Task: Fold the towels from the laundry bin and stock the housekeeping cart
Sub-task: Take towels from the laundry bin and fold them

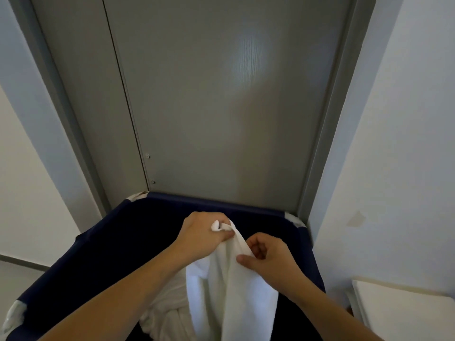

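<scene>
Head view, towel [229, 286] hanging below left hand [202, 233] grip, right hand [268, 254] pinching beside

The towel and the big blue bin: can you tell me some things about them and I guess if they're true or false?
1. The left hand grips a corner of the white towel. True.
2. The towel is already folded into a neat square. False: it hangs loose and unfolded from the hands.
3. The laundry bin is dark blue. True.
4. The right hand is far away from the towel. False: its thumb and fingers pinch the towel's edge.
5. More white laundry lies in the bin under the towel. True.
6. The bin stands in front of a bright red door. False: the door behind it is grey.
</scene>
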